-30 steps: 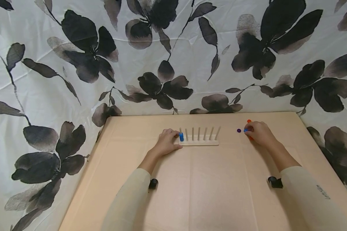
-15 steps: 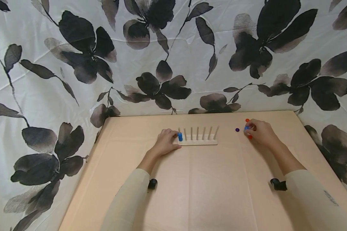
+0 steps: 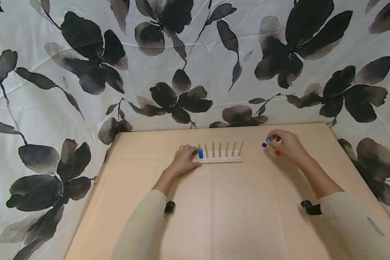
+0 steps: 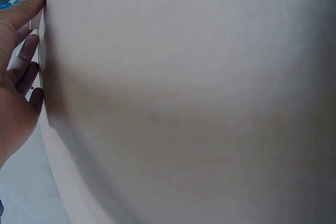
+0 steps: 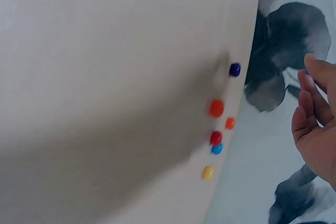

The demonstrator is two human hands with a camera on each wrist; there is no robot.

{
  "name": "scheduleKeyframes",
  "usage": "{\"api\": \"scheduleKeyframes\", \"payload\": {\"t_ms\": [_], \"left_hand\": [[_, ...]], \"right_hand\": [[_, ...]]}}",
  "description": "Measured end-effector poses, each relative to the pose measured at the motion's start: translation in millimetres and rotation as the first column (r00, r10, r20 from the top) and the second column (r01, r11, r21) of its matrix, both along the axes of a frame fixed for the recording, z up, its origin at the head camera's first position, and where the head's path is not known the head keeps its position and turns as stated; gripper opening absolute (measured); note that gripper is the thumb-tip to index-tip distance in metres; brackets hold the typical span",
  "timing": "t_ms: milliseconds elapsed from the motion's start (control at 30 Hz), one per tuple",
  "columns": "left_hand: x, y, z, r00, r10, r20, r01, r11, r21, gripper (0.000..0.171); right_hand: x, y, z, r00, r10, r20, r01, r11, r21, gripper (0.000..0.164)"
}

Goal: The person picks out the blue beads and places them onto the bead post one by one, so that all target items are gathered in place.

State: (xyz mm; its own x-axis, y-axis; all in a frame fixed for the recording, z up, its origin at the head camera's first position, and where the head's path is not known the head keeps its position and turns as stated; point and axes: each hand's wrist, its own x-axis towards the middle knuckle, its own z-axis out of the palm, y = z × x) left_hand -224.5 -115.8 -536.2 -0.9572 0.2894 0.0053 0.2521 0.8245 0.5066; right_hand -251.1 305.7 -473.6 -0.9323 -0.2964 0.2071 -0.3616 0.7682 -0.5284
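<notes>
A wooden peg rack (image 3: 221, 160) has a row of upright pegs, and blue beads (image 3: 200, 153) are stacked on its leftmost peg. My left hand (image 3: 184, 160) grips the rack's left end, thumb at the front edge; in the left wrist view, the thumb presses the rack edge (image 4: 35, 22). Between thumb and fingertips, my right hand (image 3: 288, 144) pinches a blue bead (image 3: 268, 139), raised over the table's back right part. Just below it in the head view lies a purple bead (image 3: 264, 145), with a red-orange bead (image 3: 277, 153) under the hand.
In the right wrist view, loose beads lie near the table's edge: an orange bead (image 5: 230, 123), a red bead (image 5: 216, 138), a blue bead (image 5: 217, 149) and a yellow bead (image 5: 208, 172). A floral cloth (image 3: 182, 54) hangs behind the table (image 3: 240, 209).
My right hand has lifted the blue bead from among the other beads and carried it a little left and back. The left hand stays at the rack's end.
</notes>
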Motion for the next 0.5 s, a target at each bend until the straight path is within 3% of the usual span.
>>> {"api": "scheduleKeyframes", "payload": {"t_ms": [167,500], "left_hand": [[-1.2,-1,-0.4,1.000,0.001,0.010,-0.001,1.000,-0.001,0.062],[-2.2,1,-1.2,1.000,-0.001,0.014,0.001,1.000,0.000,0.063]], "right_hand": [[-2.0,-18,8.8,0.999,0.027,0.020,-0.027,1.000,-0.013,0.016],[-3.2,-48,21.4,0.993,0.098,-0.073,-0.102,0.993,-0.053,0.015]]}}
